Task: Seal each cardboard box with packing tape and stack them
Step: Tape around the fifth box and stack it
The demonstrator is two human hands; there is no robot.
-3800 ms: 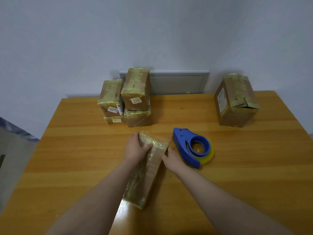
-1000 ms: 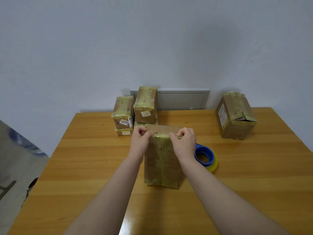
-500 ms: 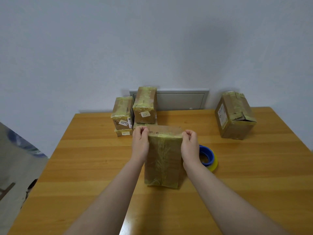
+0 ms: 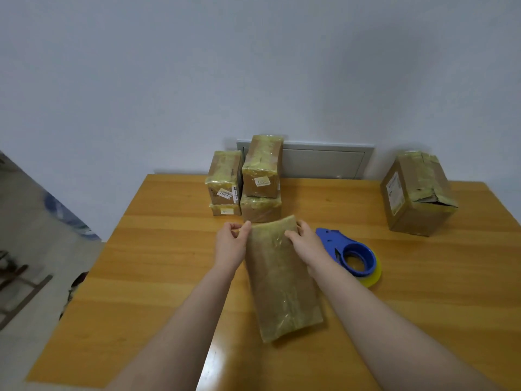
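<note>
While the wooden table (image 4: 169, 249) is filling the lower half of the frame, I am working at its centre.

- **Upper centre:** a stack of four small taped boxes (image 4: 248, 179) is standing by the wall in two columns of two. I am judging these done.
- **Upper right:** a larger box (image 4: 417, 193) is sitting well apart. It is taped, but a flap is gaping along one edge, so it is looking unfinished and is not yet stacked.
- **Centre:** the long box (image 4: 282, 277), wrapped in yellowish tape, is pointing its near end toward me. I cannot tell whether it is lying flat or tilting.
- **Right of centre:** the blue tape dispenser (image 4: 349, 255) is lying idle just beside my right forearm.

My left hand (image 4: 229, 244) is pinching the long box's upper left corner with curled fingers. My right hand (image 4: 304, 241) is gripping the upper right corner, thumb on the face. Stacking this box is remaining.
</note>
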